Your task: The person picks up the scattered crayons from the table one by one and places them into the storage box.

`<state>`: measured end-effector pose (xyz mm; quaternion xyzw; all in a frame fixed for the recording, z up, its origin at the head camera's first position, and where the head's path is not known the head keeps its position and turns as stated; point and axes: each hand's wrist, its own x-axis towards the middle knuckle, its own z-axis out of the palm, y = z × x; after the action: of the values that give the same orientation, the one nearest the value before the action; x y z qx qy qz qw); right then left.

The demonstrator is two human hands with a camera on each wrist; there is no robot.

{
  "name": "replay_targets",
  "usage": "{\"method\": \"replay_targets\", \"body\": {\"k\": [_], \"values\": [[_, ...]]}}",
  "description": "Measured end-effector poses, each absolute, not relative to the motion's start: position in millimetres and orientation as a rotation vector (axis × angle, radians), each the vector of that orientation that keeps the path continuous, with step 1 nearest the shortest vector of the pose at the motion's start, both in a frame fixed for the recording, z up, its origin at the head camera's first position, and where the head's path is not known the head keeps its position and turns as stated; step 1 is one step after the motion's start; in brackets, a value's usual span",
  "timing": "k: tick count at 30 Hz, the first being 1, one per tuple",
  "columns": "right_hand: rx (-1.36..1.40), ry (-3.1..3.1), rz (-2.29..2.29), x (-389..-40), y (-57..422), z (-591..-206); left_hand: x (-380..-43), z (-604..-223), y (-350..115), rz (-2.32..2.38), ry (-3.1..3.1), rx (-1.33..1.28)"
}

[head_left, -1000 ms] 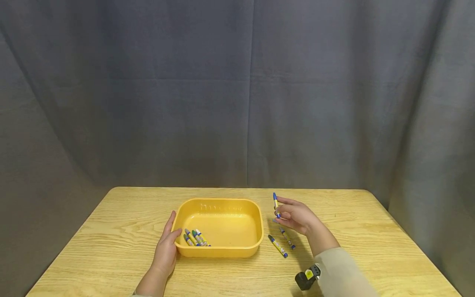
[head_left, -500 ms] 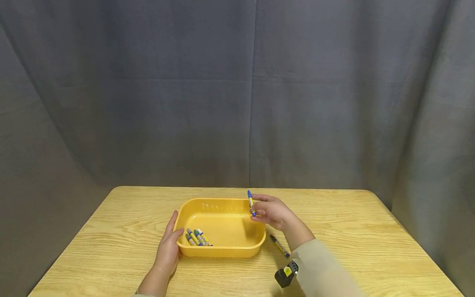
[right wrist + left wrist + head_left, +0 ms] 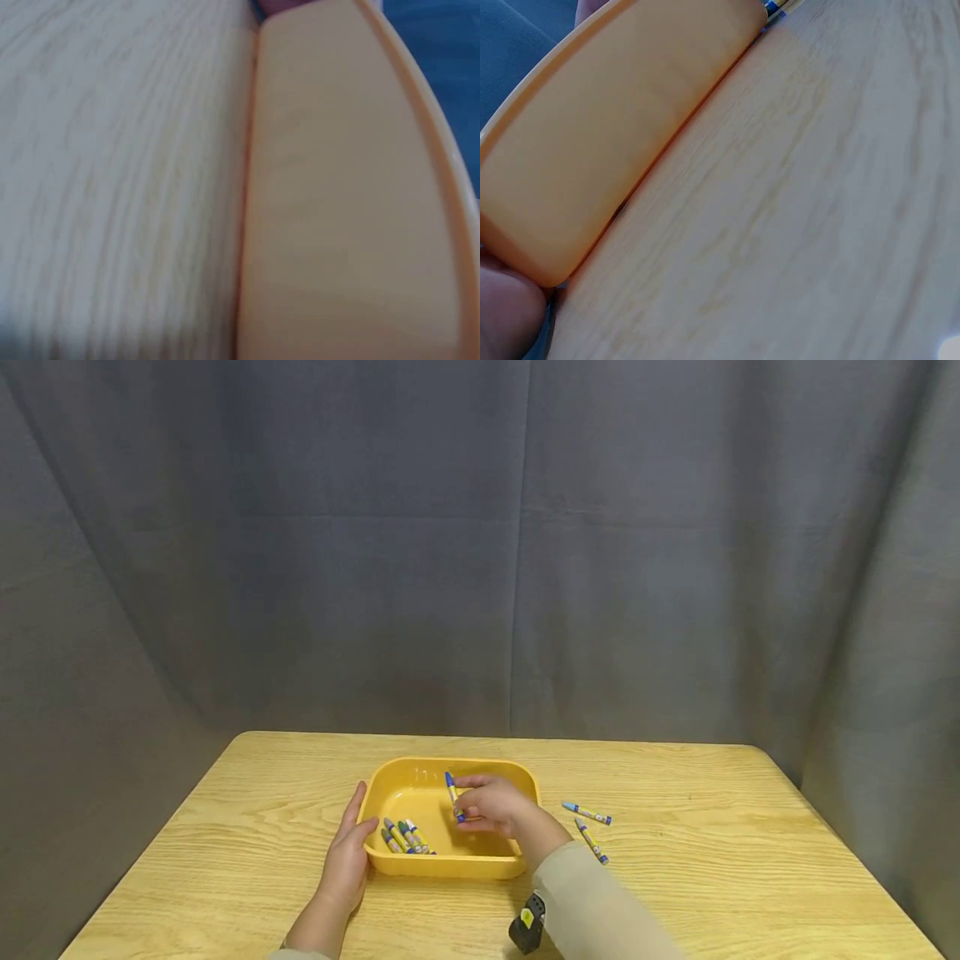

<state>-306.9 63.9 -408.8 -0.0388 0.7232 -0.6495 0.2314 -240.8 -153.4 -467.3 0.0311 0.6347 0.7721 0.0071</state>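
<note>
A yellow plastic tray [image 3: 450,866] stands on the wooden table. My left hand [image 3: 347,860] grips its left side, thumb over the rim and fingers along the outer wall. Several crayons [image 3: 405,837] in yellow wrappers, with grey, green and white tips, lie together in the tray's front left corner. My right hand [image 3: 491,803] is over the inside of the tray, pinching a blue crayon [image 3: 452,787] with its blue tip upward. The left wrist view shows the tray's outer wall [image 3: 615,127] and a fingertip at its corner. The right wrist view shows the outer wall [image 3: 337,187] too.
Right of the tray, a light blue crayon [image 3: 587,813] and a greyish one [image 3: 591,841] lie on the table [image 3: 712,860]. A grey curtain [image 3: 480,568] hangs behind the table's far edge. A black wrist camera [image 3: 527,925] sits on the right sleeve.
My right hand has carried the blue crayon leftward from beside the tray to over its inside and lowered it. The left hand keeps its grip on the tray.
</note>
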Motion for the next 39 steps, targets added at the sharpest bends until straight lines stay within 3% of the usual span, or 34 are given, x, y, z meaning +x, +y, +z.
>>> {"method": "replay_targets", "body": {"k": [14,39], "values": [[-0.137,2.189,-1.536,-299.2,19.7,-424.3,-238.9,-466.5,-152.3,2.394,1.99,0.07],[-0.306,2.6,-1.104,-289.4,13.5,-421.4,-239.3,-465.5,-150.4,2.378,2.011,0.021]]}}
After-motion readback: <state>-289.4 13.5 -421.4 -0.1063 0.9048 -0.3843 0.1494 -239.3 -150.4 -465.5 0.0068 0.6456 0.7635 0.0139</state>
